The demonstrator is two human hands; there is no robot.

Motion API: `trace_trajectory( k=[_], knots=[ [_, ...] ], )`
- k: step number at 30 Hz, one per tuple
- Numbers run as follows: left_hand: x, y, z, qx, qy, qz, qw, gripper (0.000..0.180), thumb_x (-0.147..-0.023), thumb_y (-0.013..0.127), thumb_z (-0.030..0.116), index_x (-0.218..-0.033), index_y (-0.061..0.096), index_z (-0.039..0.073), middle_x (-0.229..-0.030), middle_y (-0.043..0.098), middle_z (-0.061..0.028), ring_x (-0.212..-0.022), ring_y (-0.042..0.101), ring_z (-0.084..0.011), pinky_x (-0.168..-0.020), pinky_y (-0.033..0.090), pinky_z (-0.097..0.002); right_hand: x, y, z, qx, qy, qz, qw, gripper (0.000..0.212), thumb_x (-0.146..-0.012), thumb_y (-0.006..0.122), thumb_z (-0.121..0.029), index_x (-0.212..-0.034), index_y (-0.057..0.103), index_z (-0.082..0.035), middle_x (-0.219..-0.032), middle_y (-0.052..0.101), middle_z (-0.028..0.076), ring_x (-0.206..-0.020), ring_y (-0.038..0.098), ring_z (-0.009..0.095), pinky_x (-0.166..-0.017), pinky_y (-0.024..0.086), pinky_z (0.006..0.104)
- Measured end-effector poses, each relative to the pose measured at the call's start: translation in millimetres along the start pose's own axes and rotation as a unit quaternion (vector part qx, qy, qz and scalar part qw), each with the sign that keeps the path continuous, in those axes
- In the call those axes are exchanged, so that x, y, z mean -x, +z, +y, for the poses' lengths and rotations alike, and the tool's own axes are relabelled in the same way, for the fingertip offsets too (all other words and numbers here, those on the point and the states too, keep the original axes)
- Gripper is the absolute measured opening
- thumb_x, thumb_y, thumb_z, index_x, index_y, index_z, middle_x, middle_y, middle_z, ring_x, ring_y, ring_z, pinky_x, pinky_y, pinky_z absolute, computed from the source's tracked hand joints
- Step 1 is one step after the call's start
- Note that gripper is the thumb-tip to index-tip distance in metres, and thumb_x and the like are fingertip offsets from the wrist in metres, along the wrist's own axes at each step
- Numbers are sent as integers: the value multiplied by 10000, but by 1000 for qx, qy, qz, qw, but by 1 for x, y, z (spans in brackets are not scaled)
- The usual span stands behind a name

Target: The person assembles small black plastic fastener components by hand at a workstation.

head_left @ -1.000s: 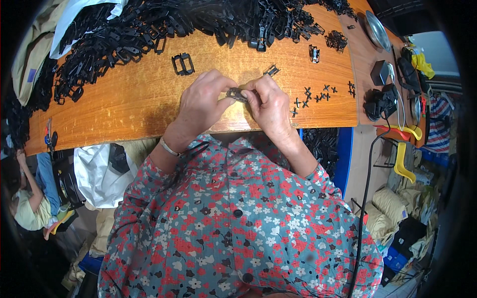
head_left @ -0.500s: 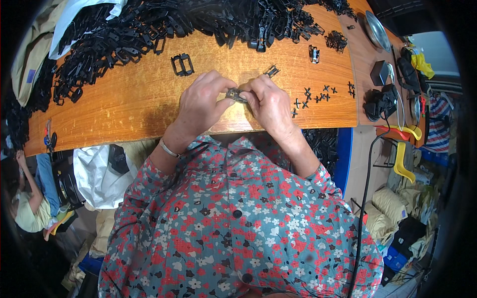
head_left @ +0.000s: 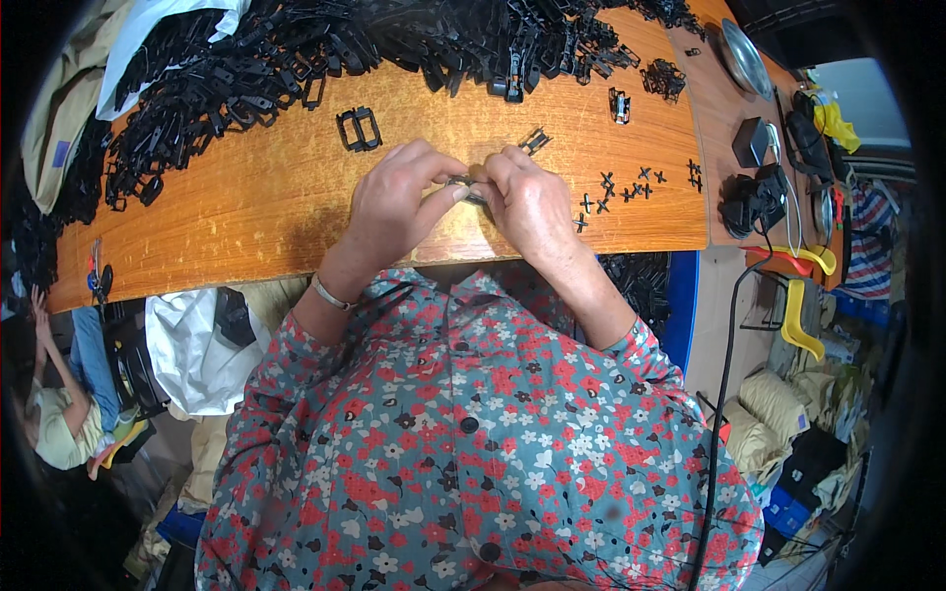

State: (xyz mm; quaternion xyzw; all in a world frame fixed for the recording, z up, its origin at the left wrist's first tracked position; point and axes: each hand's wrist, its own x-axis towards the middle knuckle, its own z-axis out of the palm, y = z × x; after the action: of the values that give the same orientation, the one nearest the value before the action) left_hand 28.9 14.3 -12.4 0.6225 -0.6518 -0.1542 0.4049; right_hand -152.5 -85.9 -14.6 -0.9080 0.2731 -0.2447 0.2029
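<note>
Between the fingertips of both hands is a small dark plastic clip-like part [head_left: 471, 190], mostly covered by the fingers. My left hand [head_left: 399, 205] pinches its left end, and my right hand [head_left: 530, 205] closes on its right end. Both hands are just above the wooden table [head_left: 236, 212], near its front edge. Beyond my right fingers lies another small dark part [head_left: 534, 141]. A black rectangular frame with a middle bar [head_left: 359, 129] rests past my left hand. Several small black cross-shaped pieces [head_left: 607, 185] are scattered to the right of my right hand.
A large heap of black plastic parts [head_left: 246, 98] fills the table's far side. One clip [head_left: 619, 104] and a small pile [head_left: 664, 79] sit at the far right, near a metal dish [head_left: 746, 61]. Scissors [head_left: 101, 281] lie at the left corner; another person [head_left: 67, 414] is beyond.
The held part has tilted in my fingers and shows less of its top. My hands stay in nearly the same place. The person at the left has moved their arms slightly.
</note>
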Motion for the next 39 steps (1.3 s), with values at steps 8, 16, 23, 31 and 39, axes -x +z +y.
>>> trace_trajectory(
  k=[8, 16, 23, 31, 39],
  knots=[
    [0, 3, 1, 19, -32, 7, 999, 160, -919, 743, 115, -1046, 738, 19, -902, 643, -105, -802, 651, -234, -719, 521, -345, 5, 0, 1, -31, 17, 11, 999, 118, -877, 780, -105, -934, 689, -54, -882, 645, 130, -793, 677, 373, -662, 540, 452],
    [-3, 8, 4, -19, -78, 5, 997, 130, -923, 735, 107, -1028, 747, 32, -899, 657, -91, -785, 665, -212, -724, 529, -331, 2, -5, 4, -63, 27, -13, 998, 114, -869, 787, -114, -940, 716, -61, -885, 671, 130, -822, 691, 364, -699, 552, 443],
    [-2, 11, 2, 3, -84, 22, 996, 120, -902, 754, 94, -1008, 745, 41, -910, 678, -88, -751, 666, -205, -701, 529, -326, -2, -10, 11, -101, 44, -62, 992, 137, -853, 799, -73, -960, 720, -43, -890, 697, 136, -865, 703, 341, -735, 546, 420],
    [-2, 9, 2, -2, -75, 25, 997, 140, -915, 742, 84, -1038, 730, 20, -894, 677, -71, -787, 655, -173, -718, 518, -302, -3, -12, 4, -79, 70, -55, 993, 98, -856, 768, -84, -934, 724, -46, -931, 687, 166, -894, 683, 403, -767, 538, 484],
    [10, -2, -2, 341, -214, -10, 915, 306, -1071, 600, 249, -1096, 712, -36, -945, 733, -61, -799, 685, -118, -673, 535, -280, 4, -29, -10, -134, -23, -25, 990, 91, -875, 737, -49, -963, 715, -60, -901, 651, 128, -837, 674, 359, -698, 547, 442]
  ],
)
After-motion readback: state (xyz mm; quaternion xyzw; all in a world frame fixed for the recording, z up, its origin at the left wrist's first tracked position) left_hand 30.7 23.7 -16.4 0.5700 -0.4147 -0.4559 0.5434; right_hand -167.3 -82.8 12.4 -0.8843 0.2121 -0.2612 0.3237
